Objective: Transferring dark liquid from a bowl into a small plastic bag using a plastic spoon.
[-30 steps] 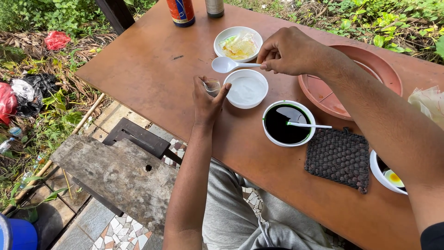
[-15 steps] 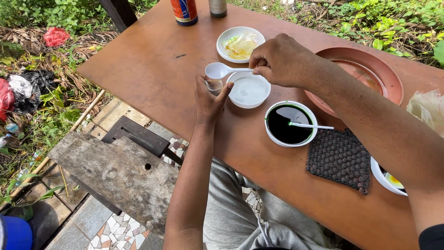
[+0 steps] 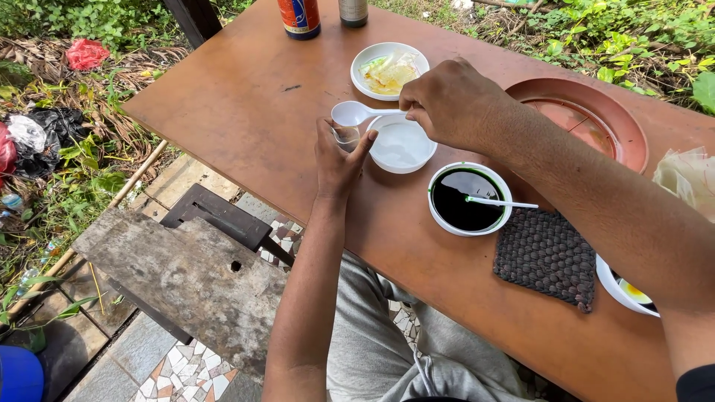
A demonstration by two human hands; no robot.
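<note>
My left hand (image 3: 339, 160) is closed around a small clear glass (image 3: 345, 136) standing on the brown table (image 3: 246, 97). My right hand (image 3: 454, 100) holds a white plastic spoon (image 3: 351, 113) by its handle, the bowl of the spoon hovering just over the glass. Right beside the glass sits a white bowl of whitish liquid (image 3: 402, 143). A white bowl of dark green liquid (image 3: 468, 198) with a small white spoon in it stands nearer to me.
A white dish with yellowish food (image 3: 389, 71), a round reddish tray (image 3: 588, 119), a dark woven mat (image 3: 547, 257), two bottles (image 3: 299, 16) at the far edge, another bowl (image 3: 624, 289) at right. A weathered wooden bench (image 3: 179, 275) lies below the table.
My right hand has carried the spoon from above the whitish bowl leftward to over the glass. My left hand has stayed on the glass.
</note>
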